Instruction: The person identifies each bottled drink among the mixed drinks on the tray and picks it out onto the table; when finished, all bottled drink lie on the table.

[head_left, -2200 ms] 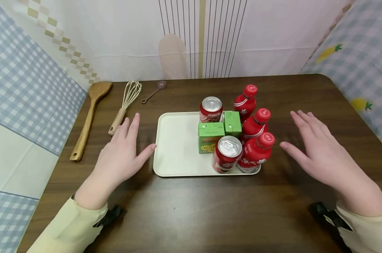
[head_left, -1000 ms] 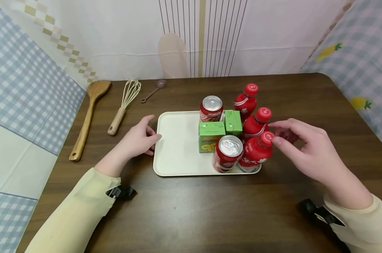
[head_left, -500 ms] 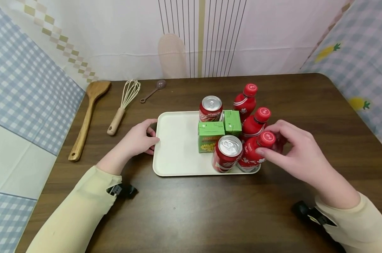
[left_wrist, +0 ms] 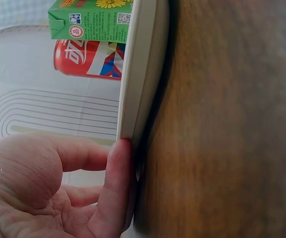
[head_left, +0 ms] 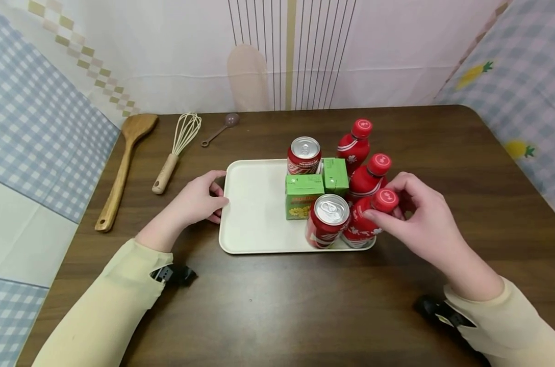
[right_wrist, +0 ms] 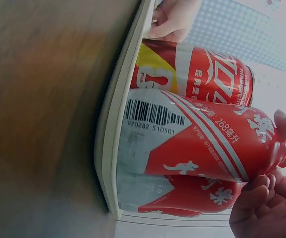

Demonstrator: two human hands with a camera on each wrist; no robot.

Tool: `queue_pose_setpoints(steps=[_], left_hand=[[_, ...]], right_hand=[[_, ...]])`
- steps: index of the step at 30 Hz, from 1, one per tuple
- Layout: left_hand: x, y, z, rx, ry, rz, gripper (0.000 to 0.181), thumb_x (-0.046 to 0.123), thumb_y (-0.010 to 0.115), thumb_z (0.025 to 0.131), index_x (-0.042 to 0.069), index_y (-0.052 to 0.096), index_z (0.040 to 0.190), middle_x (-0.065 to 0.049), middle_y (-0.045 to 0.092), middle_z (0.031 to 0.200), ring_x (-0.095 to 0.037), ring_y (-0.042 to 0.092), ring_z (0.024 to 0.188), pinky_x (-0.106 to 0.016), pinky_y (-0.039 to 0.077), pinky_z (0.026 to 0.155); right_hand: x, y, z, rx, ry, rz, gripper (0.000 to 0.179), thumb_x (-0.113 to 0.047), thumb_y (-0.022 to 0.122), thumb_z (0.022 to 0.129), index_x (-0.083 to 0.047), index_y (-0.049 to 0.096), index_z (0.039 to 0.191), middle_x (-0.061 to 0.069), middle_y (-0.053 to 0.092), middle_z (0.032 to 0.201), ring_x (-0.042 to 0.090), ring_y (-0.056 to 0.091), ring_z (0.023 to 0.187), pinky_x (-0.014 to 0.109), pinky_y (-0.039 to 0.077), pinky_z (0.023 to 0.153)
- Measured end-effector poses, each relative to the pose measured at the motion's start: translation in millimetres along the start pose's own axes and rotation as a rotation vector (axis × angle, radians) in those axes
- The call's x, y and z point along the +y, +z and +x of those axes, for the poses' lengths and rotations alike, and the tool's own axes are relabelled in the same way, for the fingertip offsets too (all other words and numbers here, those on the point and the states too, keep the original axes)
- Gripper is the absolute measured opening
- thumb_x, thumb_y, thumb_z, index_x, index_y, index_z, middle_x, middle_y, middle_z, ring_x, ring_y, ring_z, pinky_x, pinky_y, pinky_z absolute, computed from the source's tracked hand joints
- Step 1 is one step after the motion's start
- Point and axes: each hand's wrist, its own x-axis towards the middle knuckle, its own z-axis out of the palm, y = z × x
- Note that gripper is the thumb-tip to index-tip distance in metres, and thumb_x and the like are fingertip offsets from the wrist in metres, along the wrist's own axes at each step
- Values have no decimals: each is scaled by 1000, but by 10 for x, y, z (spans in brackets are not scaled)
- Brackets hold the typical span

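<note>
White cloth (head_left: 190,56) hangs behind the brown tabletop (head_left: 259,300), and blue checked cloth (head_left: 34,97) hangs at both sides. From far away I see a tabletop that looks flat, hard and a bit shiny, so I think things could slide on it.

My right grip (head_left: 423,227) has hold of the front bottle (head_left: 362,227) near its neck, with the thumb in front and fingers behind. That bottle stands on the near right corner of the white tray (head_left: 254,232), just beside the front can (head_left: 329,221). It looks like smooth plastic, so I guess it may be slippery and may bend a little if I squeeze hard. I can't see how full it is; if full, it will feel heavy low down. Just under the red cap (head_left: 385,200) seems a good place to hold, because the cap could stop it slipping out.

My left grip (head_left: 197,201) pinches the tray's left edge. The tray looks stiff and thin, and I'd guess its right side is much heavier, with all the drinks there.

Well apart from the tray, a wooden spatula (head_left: 126,163), a whisk (head_left: 176,153) and a little spoon (head_left: 220,131) lie at the back left.
</note>
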Motion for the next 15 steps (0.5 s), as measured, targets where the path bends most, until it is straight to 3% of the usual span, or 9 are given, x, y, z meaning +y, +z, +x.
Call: queue_pose_setpoints(steps=[11, 15], left_hand=[[-38, -16, -2, -4, -6, -9, 69, 5, 61, 97, 12, 32, 160, -19, 52, 113, -27, 70, 74, -39, 66, 64], [-21, -8, 0, -3, -3, -10, 69, 6, 61, 97, 12, 32, 159, -20, 52, 113, -27, 70, 74, -40, 66, 64]], right_hand=[[13, -13, 1, -37, 50, 75, 36, 3, 89, 74, -13, 66, 98, -7, 59, 86, 11, 50, 67, 24, 43, 55], [41, -53, -1, -64, -4, 82, 39, 5, 87, 75, -15, 70, 103, -7, 60, 91, 10, 51, 69, 24, 44, 55]])
